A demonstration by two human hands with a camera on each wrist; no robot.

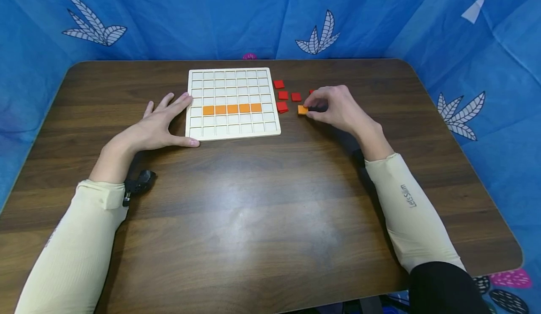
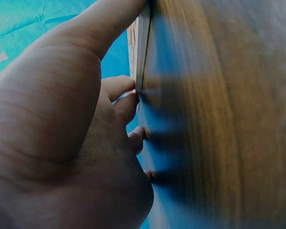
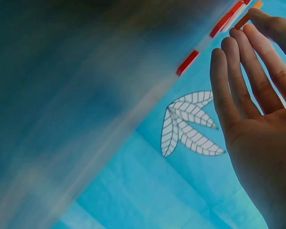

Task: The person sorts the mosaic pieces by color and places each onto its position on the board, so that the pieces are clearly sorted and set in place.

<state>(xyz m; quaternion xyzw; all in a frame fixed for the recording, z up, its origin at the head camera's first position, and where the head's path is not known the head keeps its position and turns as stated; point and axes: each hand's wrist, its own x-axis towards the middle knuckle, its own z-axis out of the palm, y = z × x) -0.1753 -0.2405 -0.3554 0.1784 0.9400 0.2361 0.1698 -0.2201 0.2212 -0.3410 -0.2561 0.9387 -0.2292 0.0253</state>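
A pale grid board (image 1: 233, 75) lies on the table, with a row of several orange square tiles (image 1: 232, 109) set in its cells. My left hand (image 1: 154, 124) rests at the board's left side with fingers spread, the index fingertip and thumb right at its edge. In the left wrist view the board's thin edge (image 2: 143, 47) meets those fingers. My right hand (image 1: 338, 107) pinches one orange tile (image 1: 302, 110) between thumb and fingers, to the right of the board. In the right wrist view this orange tile (image 3: 245, 18) shows edge-on at the fingertips.
Several red square tiles (image 1: 282, 95) lie loose between the board and my right hand, one partly hidden behind the fingers. The brown wooden table (image 1: 253, 210) backs onto a blue patterned cloth (image 1: 190, 18). A black wrist camera (image 1: 143, 181) sits by my left wrist.
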